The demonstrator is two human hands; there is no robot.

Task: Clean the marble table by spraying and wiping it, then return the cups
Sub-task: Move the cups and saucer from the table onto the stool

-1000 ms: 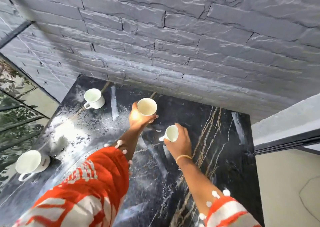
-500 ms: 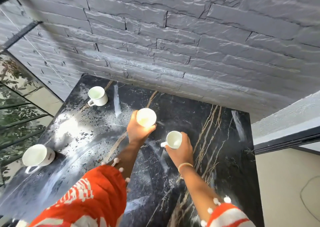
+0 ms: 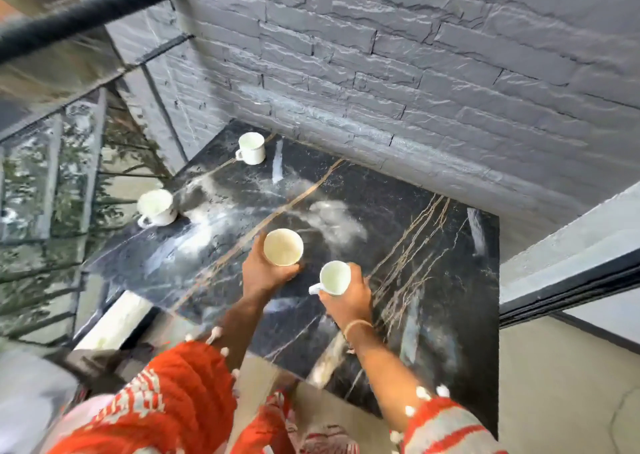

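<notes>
The black marble table (image 3: pixel 415 245) with gold veins fills the middle of the head view. My left hand (image 3: pixel 263 273) grips a white cup (image 3: pixel 283 247) from below, held just above the table's middle. To its right my right hand (image 3: pixel 346 297) holds a smaller white cup (image 3: pixel 334 277) with its handle pointing left. Two more white cups stand on the marble: one at the far corner by the wall (image 3: pixel 251 147) and one at the left edge (image 3: pixel 156 207). All the cups look empty.
A grey stone wall (image 3: pixel 381 72) bounds the table's far side. A glass railing (image 3: pixel 52 176) with a black handrail (image 3: pixel 86 13) runs along the left. A dark-framed ledge (image 3: pixel 571 263) stands at the right. Beige floor (image 3: pixel 554 384) lies near the front right.
Both hands have drawn back toward me with their cups. The view has pulled back and swung, so the table's near edge, the floor and more of the railing now show.
</notes>
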